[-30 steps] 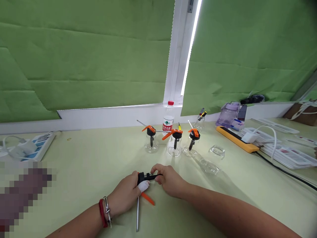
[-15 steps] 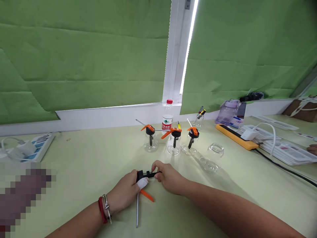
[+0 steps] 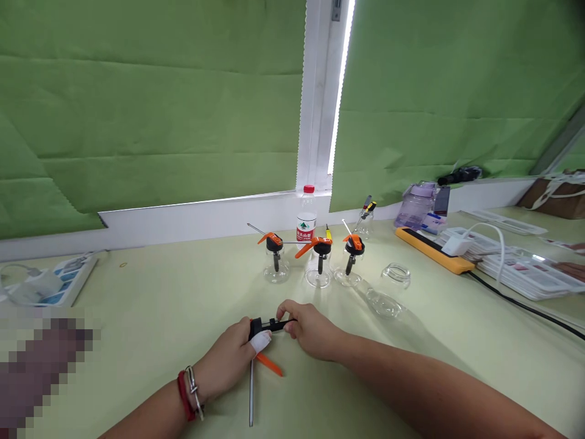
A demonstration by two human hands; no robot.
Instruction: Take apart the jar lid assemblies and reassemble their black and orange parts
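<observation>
Low at the table's middle, my left hand point(image 3: 228, 353) is closed round a black-and-orange jar-lid assembly point(image 3: 276, 325). An orange arm and a metal rod point(image 3: 251, 396) stick out of it toward me. My right hand point(image 3: 313, 329) pinches the narrow black end of the same assembly with thumb and fingers. White wrapping covers my left thumb. Beyond the hands stand three clear glass jars point(image 3: 275, 275), each topped with a similar black-and-orange lid point(image 3: 274, 241) with a metal rod. A black stem hangs inside each jar.
An open clear glass jar point(image 3: 384, 303) lies on its side at right. A water bottle point(image 3: 306, 222) stands behind the lidded jars, and screwdrivers point(image 3: 368, 210) stand in a jar nearby. An orange power strip point(image 3: 434, 251) and stacked white trays point(image 3: 525, 271) are farther right. Another power strip point(image 3: 75, 280) is left.
The view has shifted slightly. Both hands keep their grip on the lid assembly, with hardly any visible movement.
</observation>
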